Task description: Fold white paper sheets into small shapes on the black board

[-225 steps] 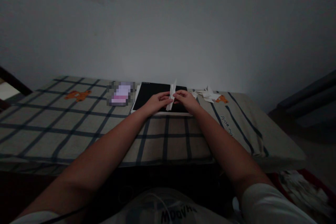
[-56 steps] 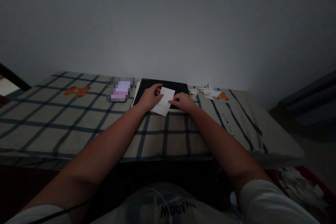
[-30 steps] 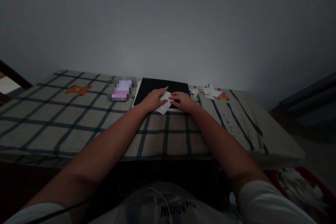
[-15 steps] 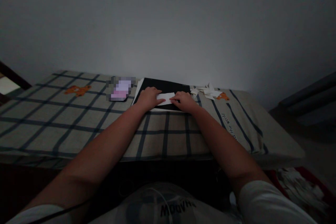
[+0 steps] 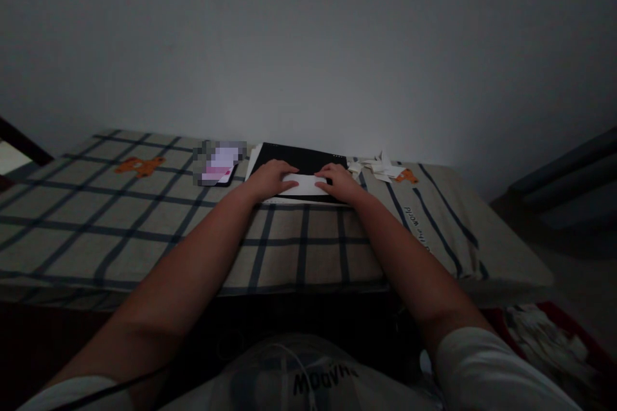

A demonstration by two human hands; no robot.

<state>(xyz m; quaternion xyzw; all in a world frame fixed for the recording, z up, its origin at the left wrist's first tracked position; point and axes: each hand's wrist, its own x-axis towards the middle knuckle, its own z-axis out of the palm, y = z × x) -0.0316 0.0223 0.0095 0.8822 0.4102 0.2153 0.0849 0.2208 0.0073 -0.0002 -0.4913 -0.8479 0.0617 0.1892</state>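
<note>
A white strip of paper (image 5: 303,185) lies level across a black folder or board (image 5: 301,157), which rests on white sheets. My left hand (image 5: 270,181) holds the strip's left end, thumb on the near side and fingers along the far edge. At the right end, my right hand (image 5: 340,183) grips it the same way. Between the two hands the middle of the paper shows flat. Both ends are partly covered by my fingers.
A phone (image 5: 219,167) with a lit, blurred screen lies left of the folder. Several folded white paper pieces (image 5: 383,167) are heaped to the right. The checked cloth (image 5: 164,212) covers the table, which stands against a grey wall (image 5: 308,51).
The strip has turned from slightly tilted to level, and more of its length shows. My hands have moved a little apart towards its ends.
</note>
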